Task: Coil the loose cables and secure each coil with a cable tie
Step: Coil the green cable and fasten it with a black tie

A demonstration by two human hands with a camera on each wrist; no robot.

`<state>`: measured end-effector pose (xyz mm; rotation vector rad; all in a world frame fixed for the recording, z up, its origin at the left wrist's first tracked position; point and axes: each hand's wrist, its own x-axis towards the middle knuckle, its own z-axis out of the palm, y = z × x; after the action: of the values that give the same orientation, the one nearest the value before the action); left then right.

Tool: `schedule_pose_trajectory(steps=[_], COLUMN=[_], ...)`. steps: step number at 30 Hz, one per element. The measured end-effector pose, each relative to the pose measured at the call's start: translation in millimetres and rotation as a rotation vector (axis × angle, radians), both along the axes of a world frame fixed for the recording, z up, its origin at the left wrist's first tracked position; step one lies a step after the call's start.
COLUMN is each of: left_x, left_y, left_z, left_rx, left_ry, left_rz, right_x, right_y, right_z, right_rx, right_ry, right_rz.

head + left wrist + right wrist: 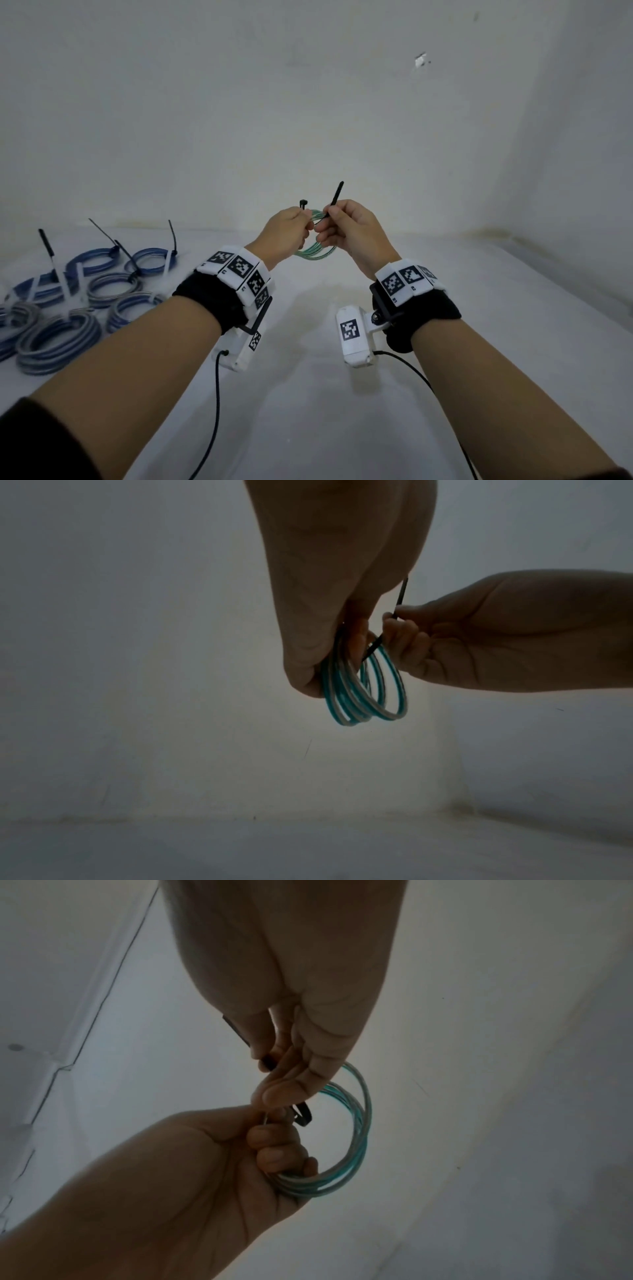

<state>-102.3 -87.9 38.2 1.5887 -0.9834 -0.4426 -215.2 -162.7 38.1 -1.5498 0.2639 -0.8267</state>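
— Cable coil (317, 247), the green-and-white one: where?
— Held above the desk (445, 308), left hand (284, 233) fingers curled round it.
— Right hand (352, 233)?
— Fingers pinching the black cable tie (335, 198). Tied blue coils (68, 301) lie left.

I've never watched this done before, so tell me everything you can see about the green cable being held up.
The green cable is thin and smooth, teal with a pale stripe, wound into a small round coil of several loops. It hangs in the air above the white table, upright rather than flat. The left hand grips one side of the coil. A black tie, pinched by the right hand, passes through the loops; it does not look fastened yet.
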Motion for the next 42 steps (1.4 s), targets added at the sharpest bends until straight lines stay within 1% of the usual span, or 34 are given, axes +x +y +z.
schedule_pose_trajectory(steps=[4,8,11,13,15,17,18,20,22,24,30,38,42], left_x=[11.1,15.8,16.6,17.2,15.7,12.4,10.6,6.8,5.6,5.9,4.7,6.8,6.3], left_y=[7.6,10.0,8.4,5.2,1.9,-1.0,-2.1,-3.2,-3.9,-4.0,-5.9,-6.7,-5.1], left_z=[-0.8,-2.2,-4.5,-7.6,-10.2,-12.1,-12.5,-12.1,-11.5,-10.8,-12.9,-14.5,-16.0], left_rx=[0.040,0.080,0.080,0.057,0.030,0.006,-0.002,-0.021,-0.053,-0.091,-0.221,-0.180,-0.182], left_ry=[-0.011,-0.049,-0.037,-0.040,-0.054,-0.092,-0.126,-0.193,-0.220,-0.209,-0.103,-0.187,-0.199], left_rz=[0.011,0.011,0.010,0.026,0.049,0.074,0.085,0.100,0.121,0.137,0.166,0.189,0.178], right_x=[6.9,7.7,6.5,5.7,6.0,7.0,7.7,7.8,7.1,6.5,9.2,8.4,9.2], right_y=[5.7,7.0,6.2,6.0,5.1,3.7,3.7,4.6,5.1,5.3,4.8,3.5,1.6], right_z=[-4.3,-11.3,-11.9,-10.9,-10.6,-10.8,-10.8,-10.4,-9.4,-8.2,-9.2,-16.5,-17.2], right_rx=[0.063,0.139,0.184,0.146,0.057,0.000,0.003,0.045,0.073,0.081,0.152,0.136,0.129], right_ry=[-0.095,-0.128,-0.120,-0.067,-0.012,0.011,0.007,-0.038,-0.086,-0.105,-0.094,-0.022,-0.002], right_rz=[0.077,0.122,0.138,0.092,-0.006,-0.088,-0.102,-0.087,-0.063,-0.065,-0.135,-0.144,-0.142])
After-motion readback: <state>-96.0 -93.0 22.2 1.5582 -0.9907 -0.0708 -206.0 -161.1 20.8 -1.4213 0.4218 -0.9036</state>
